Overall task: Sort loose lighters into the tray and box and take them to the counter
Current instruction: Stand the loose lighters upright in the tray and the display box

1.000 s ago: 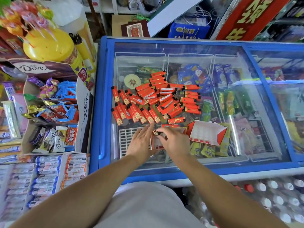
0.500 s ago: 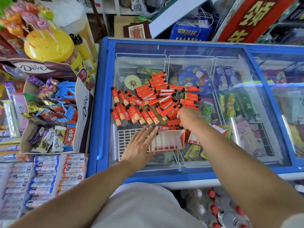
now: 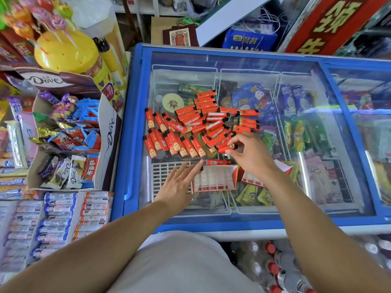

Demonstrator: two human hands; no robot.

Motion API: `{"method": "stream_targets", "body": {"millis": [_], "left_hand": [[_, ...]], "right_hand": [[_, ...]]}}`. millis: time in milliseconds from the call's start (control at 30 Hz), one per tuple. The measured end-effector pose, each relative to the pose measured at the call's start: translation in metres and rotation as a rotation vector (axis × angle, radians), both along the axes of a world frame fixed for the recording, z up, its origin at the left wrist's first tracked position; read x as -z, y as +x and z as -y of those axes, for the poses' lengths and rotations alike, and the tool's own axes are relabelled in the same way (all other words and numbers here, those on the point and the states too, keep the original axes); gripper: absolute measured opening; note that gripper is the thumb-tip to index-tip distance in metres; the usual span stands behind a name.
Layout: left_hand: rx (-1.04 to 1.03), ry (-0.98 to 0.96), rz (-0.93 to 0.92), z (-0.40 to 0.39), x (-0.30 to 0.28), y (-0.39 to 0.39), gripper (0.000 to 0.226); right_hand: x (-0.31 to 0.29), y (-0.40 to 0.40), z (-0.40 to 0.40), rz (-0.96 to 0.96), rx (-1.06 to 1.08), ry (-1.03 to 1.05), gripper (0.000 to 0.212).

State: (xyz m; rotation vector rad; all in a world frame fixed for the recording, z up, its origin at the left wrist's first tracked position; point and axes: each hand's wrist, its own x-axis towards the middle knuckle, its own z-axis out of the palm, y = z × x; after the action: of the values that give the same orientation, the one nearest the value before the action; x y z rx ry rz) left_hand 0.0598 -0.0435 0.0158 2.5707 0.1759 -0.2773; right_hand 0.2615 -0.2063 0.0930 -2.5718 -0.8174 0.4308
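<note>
Shop interior, seen from above: a blue-framed chest freezer [image 3: 135,127] with a sliding glass lid carries everything being handled. On the glass, the right hand [image 3: 249,157] pinches one red lighter [image 3: 227,147] between thumb and curled fingers at the near right edge of a heap of loose red lighters [image 3: 196,127], which spreads over the left half of the lid. One more lighter [image 3: 218,162] lies alone just nearer the front edge, beside the far rim of an open red-and-white box [image 3: 213,179]. The left hand [image 3: 179,185] lies flat with straight, spread fingers, over a white gridded tray [image 3: 163,174] and touching the box's left wall. A second red-and-white carton [image 3: 283,168] sits partly hidden under the right wrist. Beyond the freezer's left edge stand a Dove chocolate display box [image 3: 108,132] and a yellow lollipop stand [image 3: 63,53].
</note>
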Motion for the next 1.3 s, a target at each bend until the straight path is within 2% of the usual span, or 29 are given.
{"method": "stream_targets", "body": {"millis": [67, 133, 233, 333, 500, 700, 1167, 1300], "left_hand": [[-0.023, -0.036, 0.017, 0.0, 0.001, 0.0, 0.108], [-0.043, -0.058, 0.028, 0.001, 0.002, 0.001, 0.108], [-0.068, -0.076, 0.041, 0.002, 0.001, 0.002, 0.102], [-0.083, -0.095, 0.04, 0.003, 0.002, 0.004, 0.093], [-0.114, -0.131, 0.032, 0.003, 0.001, 0.007, 0.091], [-0.131, -0.124, 0.059, 0.007, 0.002, 0.005, 0.096], [-0.123, -0.093, 0.089, 0.007, 0.007, 0.003, 0.1], [-0.122, -0.084, 0.094, 0.008, 0.007, 0.002, 0.103]], "right_hand": [[-0.014, -0.017, 0.007, -0.065, 0.0, 0.175, 0.02], [-0.022, -0.032, 0.01, -0.113, -0.047, 0.215, 0.025], [-0.017, -0.047, 0.006, -0.102, -0.162, 0.077, 0.026], [-0.001, -0.057, 0.0, 0.021, -0.197, -0.019, 0.025], [0.028, -0.07, -0.008, 0.199, -0.151, -0.018, 0.024], [0.034, -0.073, -0.006, 0.327, -0.142, 0.041, 0.023], [0.047, -0.08, -0.001, 0.238, -0.078, -0.031, 0.025], [0.044, -0.077, 0.002, 0.232, -0.122, -0.089, 0.025]]}}
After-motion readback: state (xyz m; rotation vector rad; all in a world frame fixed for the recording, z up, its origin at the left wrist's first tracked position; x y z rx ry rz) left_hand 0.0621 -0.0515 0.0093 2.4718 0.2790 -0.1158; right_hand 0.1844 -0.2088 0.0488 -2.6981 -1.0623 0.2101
